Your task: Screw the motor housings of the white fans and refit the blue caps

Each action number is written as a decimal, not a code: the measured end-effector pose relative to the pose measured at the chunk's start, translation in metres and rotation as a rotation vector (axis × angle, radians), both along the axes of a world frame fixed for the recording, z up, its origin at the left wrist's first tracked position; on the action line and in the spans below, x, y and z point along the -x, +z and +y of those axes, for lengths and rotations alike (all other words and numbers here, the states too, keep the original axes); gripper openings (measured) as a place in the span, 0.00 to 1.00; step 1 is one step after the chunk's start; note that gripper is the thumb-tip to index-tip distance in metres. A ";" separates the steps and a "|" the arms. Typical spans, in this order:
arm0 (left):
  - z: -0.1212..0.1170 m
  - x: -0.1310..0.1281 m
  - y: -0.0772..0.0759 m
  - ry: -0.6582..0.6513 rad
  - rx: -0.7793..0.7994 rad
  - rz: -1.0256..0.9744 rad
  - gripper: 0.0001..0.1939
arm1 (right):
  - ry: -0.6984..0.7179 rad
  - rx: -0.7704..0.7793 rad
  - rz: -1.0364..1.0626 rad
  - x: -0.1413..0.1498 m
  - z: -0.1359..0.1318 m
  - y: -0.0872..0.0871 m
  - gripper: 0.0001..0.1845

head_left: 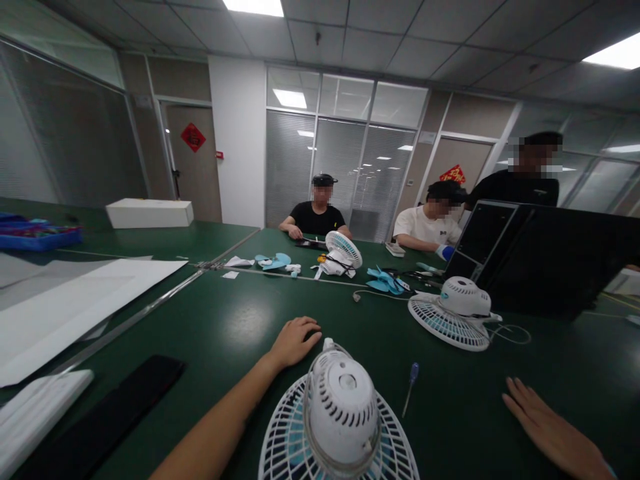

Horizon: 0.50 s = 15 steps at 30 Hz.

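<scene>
Green table — three white fans, one screwdriver — wearer's two hands.

Green table, well laden

From my remote seat I see the nearest fan grille down, 1 screwdriver beside it, a right-hand fan, a far fan, plus a white box and blue tray leftward.

Front fan on the table — screwdriver to its right, second fan beyond.
</scene>
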<state>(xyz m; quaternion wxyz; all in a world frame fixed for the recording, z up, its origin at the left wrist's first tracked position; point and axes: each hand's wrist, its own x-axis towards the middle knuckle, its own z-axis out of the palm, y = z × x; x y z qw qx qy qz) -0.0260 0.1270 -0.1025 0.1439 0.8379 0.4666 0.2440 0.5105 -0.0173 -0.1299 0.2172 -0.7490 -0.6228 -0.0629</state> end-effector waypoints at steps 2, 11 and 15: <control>0.000 0.000 -0.001 -0.002 -0.009 0.000 0.17 | 0.022 0.113 0.059 0.016 -0.006 -0.001 0.39; 0.002 0.001 -0.006 -0.010 -0.027 0.008 0.17 | 0.208 0.233 -0.025 0.093 -0.043 -0.007 0.35; 0.000 0.001 -0.004 -0.010 -0.027 0.022 0.17 | 0.162 0.118 -0.022 0.100 -0.045 -0.002 0.33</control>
